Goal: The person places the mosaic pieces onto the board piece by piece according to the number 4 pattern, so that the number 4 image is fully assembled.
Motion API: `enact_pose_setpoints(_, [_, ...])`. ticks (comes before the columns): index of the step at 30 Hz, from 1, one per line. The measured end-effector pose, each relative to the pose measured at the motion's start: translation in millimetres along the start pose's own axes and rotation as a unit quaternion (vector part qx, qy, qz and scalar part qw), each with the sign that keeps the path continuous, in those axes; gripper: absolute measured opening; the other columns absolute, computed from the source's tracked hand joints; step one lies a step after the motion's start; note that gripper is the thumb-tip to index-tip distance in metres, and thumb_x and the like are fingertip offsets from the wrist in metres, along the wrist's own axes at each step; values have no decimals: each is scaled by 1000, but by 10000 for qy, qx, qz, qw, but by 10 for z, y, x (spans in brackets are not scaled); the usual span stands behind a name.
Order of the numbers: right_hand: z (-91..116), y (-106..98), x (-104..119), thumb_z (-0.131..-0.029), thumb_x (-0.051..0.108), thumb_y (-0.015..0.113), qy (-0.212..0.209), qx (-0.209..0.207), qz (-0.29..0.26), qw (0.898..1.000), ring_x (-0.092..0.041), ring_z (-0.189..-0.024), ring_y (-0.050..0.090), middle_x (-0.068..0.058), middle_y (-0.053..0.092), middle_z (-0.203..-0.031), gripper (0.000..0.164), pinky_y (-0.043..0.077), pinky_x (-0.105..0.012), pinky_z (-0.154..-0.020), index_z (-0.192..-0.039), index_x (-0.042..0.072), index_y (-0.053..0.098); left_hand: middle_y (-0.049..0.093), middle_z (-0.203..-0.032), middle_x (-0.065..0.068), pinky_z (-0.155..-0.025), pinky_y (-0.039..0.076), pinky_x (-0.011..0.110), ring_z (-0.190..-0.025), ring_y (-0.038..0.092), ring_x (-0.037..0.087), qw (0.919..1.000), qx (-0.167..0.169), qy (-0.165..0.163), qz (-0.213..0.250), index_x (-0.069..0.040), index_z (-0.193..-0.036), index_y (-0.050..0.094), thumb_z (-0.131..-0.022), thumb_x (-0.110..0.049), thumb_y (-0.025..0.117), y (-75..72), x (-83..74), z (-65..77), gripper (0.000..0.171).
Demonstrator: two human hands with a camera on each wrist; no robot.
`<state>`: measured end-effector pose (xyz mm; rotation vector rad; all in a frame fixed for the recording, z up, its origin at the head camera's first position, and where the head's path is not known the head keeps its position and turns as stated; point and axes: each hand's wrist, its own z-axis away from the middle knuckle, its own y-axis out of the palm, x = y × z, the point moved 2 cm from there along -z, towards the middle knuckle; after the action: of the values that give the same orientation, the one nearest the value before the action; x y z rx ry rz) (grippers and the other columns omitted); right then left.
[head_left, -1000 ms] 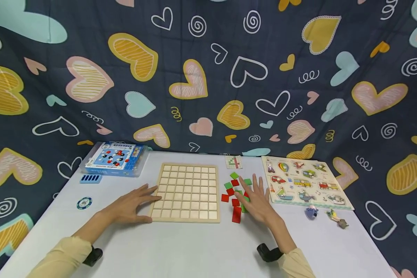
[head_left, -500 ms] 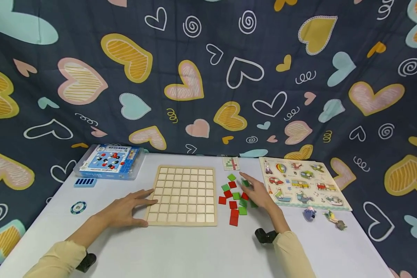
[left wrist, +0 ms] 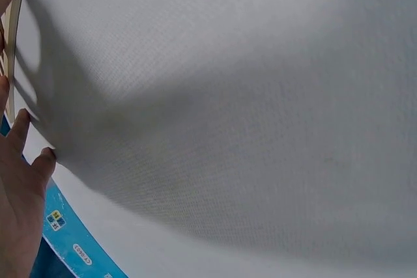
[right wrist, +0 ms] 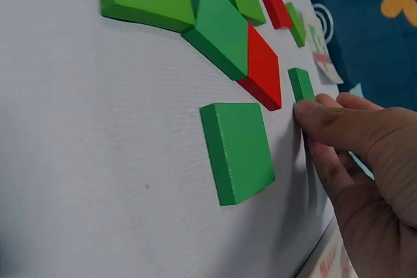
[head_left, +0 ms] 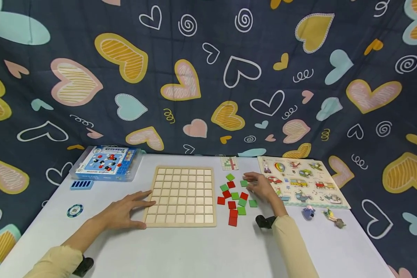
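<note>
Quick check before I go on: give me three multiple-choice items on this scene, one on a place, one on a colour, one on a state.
1. Where does the left hand rest?
A. On the blue box
B. At the wooden grid board's left edge
C. On the vehicle puzzle

2. What colours are the loose square tiles?
A. Red and green
B. Blue and yellow
C. All white

3. What state is the wooden grid board in?
A. Full of tiles
B. Half filled
C. All cells bare

Answers: 1 B, its fingers lie against the board's left rim. 2 A, the tiles beside the right hand are red and green. 3 C, no tile sits in any cell.
</note>
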<state>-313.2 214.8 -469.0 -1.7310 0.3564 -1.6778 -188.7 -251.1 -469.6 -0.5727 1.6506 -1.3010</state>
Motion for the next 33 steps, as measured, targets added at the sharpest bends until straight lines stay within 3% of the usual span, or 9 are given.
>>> enact_pose_setpoints(8, [-50, -26, -45, -85, -6, 66, 90, -209, -440, 9988, -26, -97, 64, -18, 66, -113, 40, 55, -32, -82, -124, -5, 58, 37, -150, 10, -79, 46, 68, -129, 40, 47, 10000, -35, -66, 64, -28, -132, 59, -70, -69, 67, 49, 20, 10, 75])
enact_pose_setpoints(13, [-45, -40, -63, -84, -7, 67, 97, -337, -593, 9976, -25, -94, 66, -20, 67, -109, 35, 55, -25, -76, -119, -7, 60, 38, -149, 11, -78, 46, 69, -129, 40, 48, 9999, 24, -98, 141, -28, -131, 59, -70, -69, 68, 46, 14, -3, 75])
enact_pose_setpoints(19, [-54, -63, -67, -86, -1, 68, 488, -658, -1130, 9902, -23, -98, 68, -20, 68, -112, 38, 55, -26, -81, -122, -8, 59, 38, -149, 11, -82, 44, 69, -129, 39, 47, 9998, 29, -138, 125, -27, -131, 60, -69, -69, 68, 6, 3, -52, 75])
enact_pose_setpoints(24, [-61, -62, -59, -85, 4, 71, 886, -914, -1129, 9854, -21, -102, 67, -16, 69, -111, 37, 53, -31, -88, -120, -5, 62, 40, -148, 13, -83, 43, 69, -130, 38, 48, 9999, -1, -2, 165, -24, -130, 61, -69, -67, 70, -27, -13, -86, 75])
enact_pose_setpoints(33, [-141, 72, 55, -85, 3, 71, 798, -857, -1071, 9873, -25, -103, 67, -17, 69, -110, 35, 53, -35, -89, -118, -5, 63, 44, -144, 14, -79, 43, 72, -130, 38, 46, 9998, -19, -61, 171, -24, -126, 64, -63, -67, 74, -69, -39, -45, 77])
